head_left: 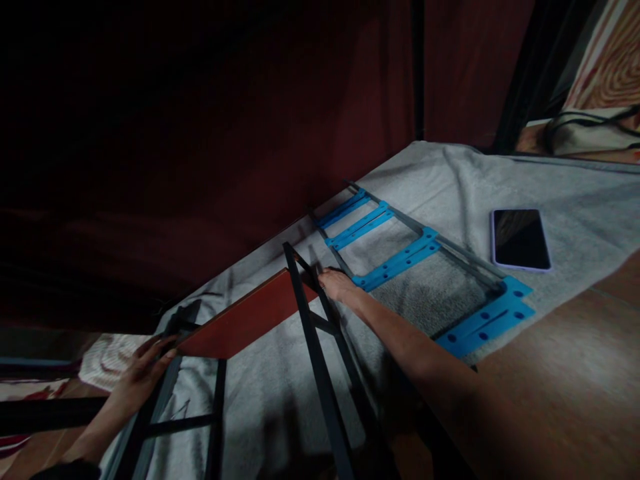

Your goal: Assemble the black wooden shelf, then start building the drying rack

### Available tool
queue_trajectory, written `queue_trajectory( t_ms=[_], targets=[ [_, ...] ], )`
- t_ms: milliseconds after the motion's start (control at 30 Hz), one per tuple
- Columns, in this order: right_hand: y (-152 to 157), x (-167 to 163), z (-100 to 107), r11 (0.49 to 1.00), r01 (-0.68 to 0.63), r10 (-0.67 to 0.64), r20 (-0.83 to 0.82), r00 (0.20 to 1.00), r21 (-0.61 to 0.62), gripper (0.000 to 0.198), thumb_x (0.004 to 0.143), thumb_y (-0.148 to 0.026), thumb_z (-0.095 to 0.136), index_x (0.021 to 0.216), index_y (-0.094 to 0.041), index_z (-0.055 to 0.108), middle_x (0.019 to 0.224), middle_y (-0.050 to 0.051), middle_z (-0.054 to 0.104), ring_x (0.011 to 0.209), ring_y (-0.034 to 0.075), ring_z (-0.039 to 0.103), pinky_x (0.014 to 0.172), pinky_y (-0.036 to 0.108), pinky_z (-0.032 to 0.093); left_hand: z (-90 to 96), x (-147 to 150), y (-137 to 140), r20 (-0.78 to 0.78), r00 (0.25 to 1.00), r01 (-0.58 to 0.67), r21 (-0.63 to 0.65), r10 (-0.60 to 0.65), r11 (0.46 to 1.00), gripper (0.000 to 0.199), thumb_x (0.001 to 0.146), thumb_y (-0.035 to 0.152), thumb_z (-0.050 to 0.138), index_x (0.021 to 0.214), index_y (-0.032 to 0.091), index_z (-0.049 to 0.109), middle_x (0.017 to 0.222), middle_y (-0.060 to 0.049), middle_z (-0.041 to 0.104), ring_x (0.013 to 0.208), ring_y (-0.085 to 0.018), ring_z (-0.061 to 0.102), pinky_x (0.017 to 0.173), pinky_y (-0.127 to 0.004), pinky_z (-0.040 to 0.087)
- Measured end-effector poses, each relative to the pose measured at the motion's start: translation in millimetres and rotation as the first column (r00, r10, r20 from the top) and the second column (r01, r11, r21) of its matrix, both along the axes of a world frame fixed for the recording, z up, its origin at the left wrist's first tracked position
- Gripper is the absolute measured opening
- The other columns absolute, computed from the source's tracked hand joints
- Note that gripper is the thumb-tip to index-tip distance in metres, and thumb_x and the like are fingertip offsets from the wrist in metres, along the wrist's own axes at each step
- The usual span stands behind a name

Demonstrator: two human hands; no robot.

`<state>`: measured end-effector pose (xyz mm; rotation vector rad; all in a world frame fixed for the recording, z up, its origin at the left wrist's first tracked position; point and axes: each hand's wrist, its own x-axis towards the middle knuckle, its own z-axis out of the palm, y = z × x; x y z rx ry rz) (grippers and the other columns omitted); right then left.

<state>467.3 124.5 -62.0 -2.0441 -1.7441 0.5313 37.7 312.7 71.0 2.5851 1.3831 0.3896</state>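
A reddish-brown board (255, 313) lies lengthwise between two black metal ladder-like frames, its right end passing into the right frame (317, 360). At the board's left end is my left hand (145, 367), its fingers closed over the corner beside the left frame (180, 423). My right hand (340, 283) is at the other end, outside the right frame, with its fingers curled in where the board meets an upright. Part of that grip is hidden. Right of this hand lies a dark metal frame with bright blue slotted crosspieces (400, 260).
A grey cloth (470, 200) covers the floor under the parts. On it at the right rests a phone (520, 239) with a purple edge. A dark red panel (300, 133) rises behind. Tiled floor (575, 360) shows at lower right, and dark cables (580, 120) at upper right.
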Motion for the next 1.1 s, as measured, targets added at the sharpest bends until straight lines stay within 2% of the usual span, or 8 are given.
queue_trajectory(
  t_ms=[133, 200, 267, 367, 500, 767, 933, 1100],
  targets=[
    [-0.4, -1.5, 0.3, 1.000, 0.008, -0.008, -0.012, 1.000, 0.006, 0.032, 0.088, -0.003, 0.046, 0.109, -0.010, 0.069, 0.123, 0.016, 0.065, 0.111, 0.021, 0.064, 0.096, 0.025, 0.045, 1.8, 10.1, 3.1, -0.149, 0.970, 0.221, 0.195, -0.194, 0.956, 0.048, 0.087, 0.052, 0.053, 0.126, 0.075, 0.037, 0.147, 0.025, 0.039, 0.138, -0.031, 0.043, 0.113, -0.058, 0.040],
    [1.1, -2.6, 0.5, 1.000, 0.020, -0.020, -0.023, 1.000, 0.001, 0.033, 0.088, -0.003, 0.045, 0.109, -0.010, 0.069, 0.123, 0.017, 0.065, 0.112, 0.021, 0.064, 0.096, 0.025, 0.045, 3.5, 38.2, -8.2, -0.213, 0.940, 0.307, 0.192, -0.266, 0.932, 0.055, 0.088, 0.052, 0.053, 0.137, 0.067, 0.032, 0.153, 0.019, 0.033, 0.137, -0.031, 0.044, 0.113, -0.055, 0.040],
    [3.0, -4.0, 0.6, 0.999, 0.036, -0.037, -0.032, 0.999, -0.011, 0.033, 0.088, -0.002, 0.045, 0.109, -0.009, 0.070, 0.123, 0.018, 0.065, 0.113, 0.022, 0.063, 0.096, 0.026, 0.045, 3.2, 80.7, -26.1, -0.218, 0.925, 0.352, 0.183, -0.312, 0.918, 0.060, 0.087, 0.055, 0.054, 0.144, 0.051, 0.035, 0.153, 0.007, 0.038, 0.137, -0.031, 0.044, 0.114, -0.051, 0.039],
    [4.0, -6.4, 0.9, 0.998, 0.061, -0.062, -0.039, 0.997, -0.030, 0.034, 0.087, -0.001, 0.045, 0.110, -0.007, 0.070, 0.122, 0.020, 0.066, 0.115, 0.023, 0.062, 0.096, 0.026, 0.045, -2.2, 152.5, -54.7, -0.273, 0.863, 0.456, 0.053, -0.426, 0.888, 0.069, 0.085, 0.060, 0.056, 0.143, 0.025, 0.045, 0.141, -0.009, 0.054, 0.131, -0.032, 0.050, 0.112, -0.047, 0.039],
    [1.2, -8.9, 1.6, 0.995, 0.086, -0.088, -0.050, 0.995, -0.042, 0.035, 0.087, -0.001, 0.045, 0.111, -0.008, 0.069, 0.121, 0.018, 0.067, 0.113, 0.022, 0.063, 0.093, 0.026, 0.046, -7.7, 214.1, -73.1, -0.254, 0.864, 0.401, -0.177, -0.435, 0.899, 0.069, 0.085, 0.060, 0.055, 0.143, 0.022, 0.048, 0.133, -0.009, 0.064, 0.117, -0.029, 0.062, 0.101, -0.039, 0.047],
    [2.3, -9.1, -3.8, 0.995, 0.101, -0.103, -0.097, 0.990, -0.023, 0.029, 0.086, -0.007, 0.050, 0.107, -0.012, 0.070, 0.118, 0.015, 0.068, 0.111, 0.021, 0.064, 0.094, 0.026, 0.045, 5.0, 218.5, -59.3, -0.097, 0.877, 0.381, -0.455, -0.470, 0.805, 0.050, 0.083, 0.057, 0.058, 0.115, 0.021, 0.068, 0.104, -0.005, 0.074, 0.093, -0.025, 0.069, 0.079, -0.030, 0.053],
    [8.3, -10.5, -14.0, 0.996, 0.093, -0.093, -0.177, 0.980, -0.008, 0.027, 0.085, -0.006, 0.051, 0.101, -0.015, 0.070, 0.112, 0.010, 0.072, 0.109, 0.019, 0.064, 0.092, 0.024, 0.045, 8.6, 213.4, -58.0, -0.065, 0.885, 0.359, -0.535, -0.460, 0.765, 0.042, 0.082, 0.054, 0.059, 0.105, 0.020, 0.068, 0.098, -0.003, 0.073, 0.083, -0.021, 0.067, 0.070, -0.026, 0.051],
    [10.6, -20.2, -18.0, 0.991, 0.109, -0.129, -0.317, 0.940, -0.078, 0.027, 0.090, -0.011, 0.044, 0.101, -0.016, 0.068, 0.095, 0.009, 0.075, 0.084, 0.018, 0.070, 0.074, 0.027, 0.052, 7.3, 205.2, -52.4, -0.012, 0.874, 0.408, -0.524, -0.486, 0.748, 0.041, 0.081, 0.053, 0.061, 0.104, 0.020, 0.068, 0.094, -0.002, 0.073, 0.080, -0.020, 0.066, 0.068, -0.025, 0.049]
  ],
)
